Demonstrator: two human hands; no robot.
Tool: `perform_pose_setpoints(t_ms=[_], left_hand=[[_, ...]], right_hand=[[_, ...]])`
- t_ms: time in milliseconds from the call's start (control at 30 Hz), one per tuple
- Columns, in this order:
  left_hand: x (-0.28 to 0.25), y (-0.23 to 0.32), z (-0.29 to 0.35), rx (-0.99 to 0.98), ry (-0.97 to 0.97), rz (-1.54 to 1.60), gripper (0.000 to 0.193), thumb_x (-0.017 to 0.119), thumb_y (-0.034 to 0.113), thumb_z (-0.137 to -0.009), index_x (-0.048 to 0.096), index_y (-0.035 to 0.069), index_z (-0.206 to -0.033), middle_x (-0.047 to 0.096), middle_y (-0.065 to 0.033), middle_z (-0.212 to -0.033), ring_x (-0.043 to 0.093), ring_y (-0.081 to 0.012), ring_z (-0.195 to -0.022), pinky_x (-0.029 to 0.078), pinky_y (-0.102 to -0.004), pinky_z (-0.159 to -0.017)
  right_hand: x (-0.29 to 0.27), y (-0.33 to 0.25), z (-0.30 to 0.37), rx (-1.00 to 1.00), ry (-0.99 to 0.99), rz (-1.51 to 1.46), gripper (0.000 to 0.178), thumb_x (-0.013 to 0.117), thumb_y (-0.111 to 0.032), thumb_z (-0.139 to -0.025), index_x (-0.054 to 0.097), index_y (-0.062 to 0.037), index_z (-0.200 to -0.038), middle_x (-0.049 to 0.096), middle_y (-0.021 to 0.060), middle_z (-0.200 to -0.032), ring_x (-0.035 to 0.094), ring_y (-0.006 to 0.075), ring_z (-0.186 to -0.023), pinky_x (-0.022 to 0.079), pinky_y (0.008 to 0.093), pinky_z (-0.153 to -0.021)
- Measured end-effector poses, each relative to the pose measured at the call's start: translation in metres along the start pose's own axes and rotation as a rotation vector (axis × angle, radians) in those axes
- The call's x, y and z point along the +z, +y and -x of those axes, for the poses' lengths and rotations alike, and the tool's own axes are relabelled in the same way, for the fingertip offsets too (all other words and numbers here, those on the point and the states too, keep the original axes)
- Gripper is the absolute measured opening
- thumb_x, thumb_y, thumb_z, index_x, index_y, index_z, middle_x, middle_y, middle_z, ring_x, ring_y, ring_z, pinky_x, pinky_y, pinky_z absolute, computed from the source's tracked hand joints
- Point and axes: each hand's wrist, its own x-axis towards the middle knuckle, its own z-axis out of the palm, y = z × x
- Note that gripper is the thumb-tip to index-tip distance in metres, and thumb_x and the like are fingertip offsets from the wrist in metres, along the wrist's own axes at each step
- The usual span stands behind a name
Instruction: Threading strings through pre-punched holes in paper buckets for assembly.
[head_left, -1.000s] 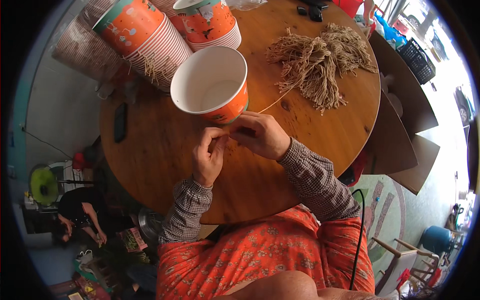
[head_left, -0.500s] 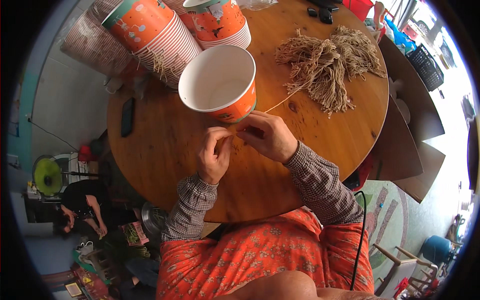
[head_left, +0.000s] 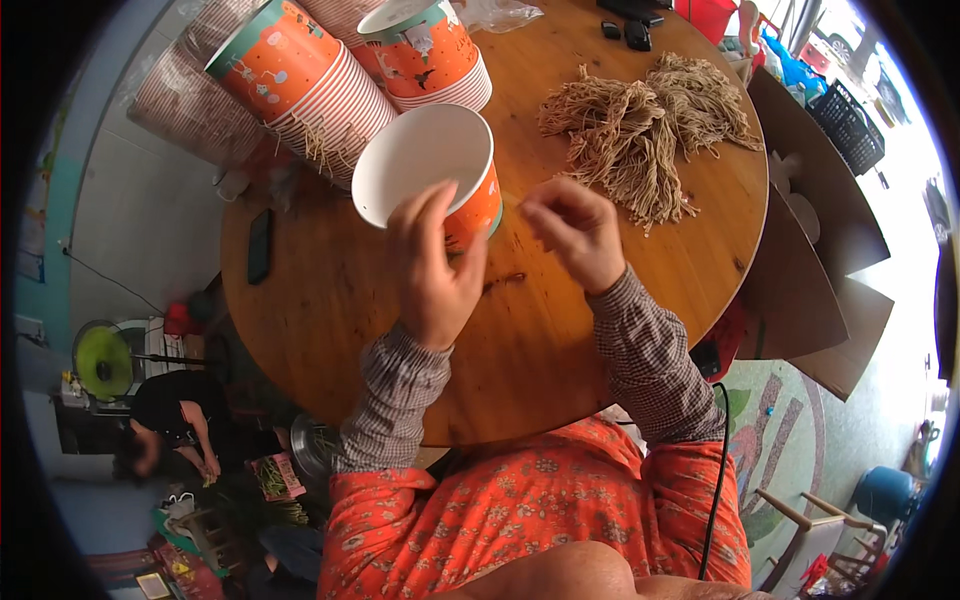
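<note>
A large orange paper cup with a white inside stands on the round wooden table, its mouth tilted toward me. My left hand is in front of the cup, slightly blurred, its thumb apart from the fingers and nothing visible in it. To the right of the cup, my right hand hovers with thumb and fingertips pinched together; whatever they hold, if anything, is too fine to make out. Beyond that hand lies a loose heap of tan strings.
Nested stacks of orange cups crowd the far left, some in clear plastic. A phone lies by the table's left edge. Open cardboard boxes stand at the right. A person sits at lower left, near a green fan.
My hands, close together in front of the cup before, have separated and risen. The left has opened across the cup's front; the right has shifted to its right. A strand near the right hand no longer shows clearly.
</note>
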Motion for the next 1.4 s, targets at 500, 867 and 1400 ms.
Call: perform_pose_setpoints(t_ms=[500, 867, 1400], left_hand=[[-0.010, -0.004, -0.027, 0.017, -0.317, -0.238, 0.046, 0.075, 0.024, -0.077, 0.059, 0.005, -0.116, 0.063, -0.0096, -0.111, 0.058, -0.0243, -0.106, 0.033, -0.0462, -0.102], [0.020, -0.009, -0.023, 0.009, -0.291, -0.025, 0.019, 0.063, 0.010, -0.086, 0.063, 0.005, -0.104, 0.068, -0.0084, -0.089, 0.064, -0.0256, -0.081, 0.044, -0.0361, -0.082], [0.019, 0.001, -0.026, -0.005, -0.335, -0.032, 0.024, 0.064, 0.008, -0.084, 0.064, 0.008, -0.108, 0.068, -0.0083, -0.092, 0.065, -0.0258, -0.084, 0.046, -0.0364, -0.078]], right_hand=[[-0.012, 0.010, -0.005, 0.146, 0.151, -0.131, 0.018, 0.066, -0.014, -0.091, 0.066, -0.0004, -0.102, 0.067, 0.0034, -0.097, 0.063, 0.0074, -0.081, 0.052, 0.0218, -0.069], [-0.010, 0.024, -0.003, 0.168, 0.094, -0.212, 0.013, 0.069, -0.011, -0.085, 0.065, 0.0012, -0.085, 0.060, 0.0095, -0.120, 0.055, 0.0094, -0.097, 0.046, 0.0258, -0.085], [-0.011, 0.033, -0.003, 0.084, 0.103, -0.034, 0.017, 0.073, -0.018, -0.081, 0.068, -0.0026, -0.085, 0.060, 0.0136, -0.120, 0.056, 0.0200, -0.110, 0.040, 0.0331, -0.098]])
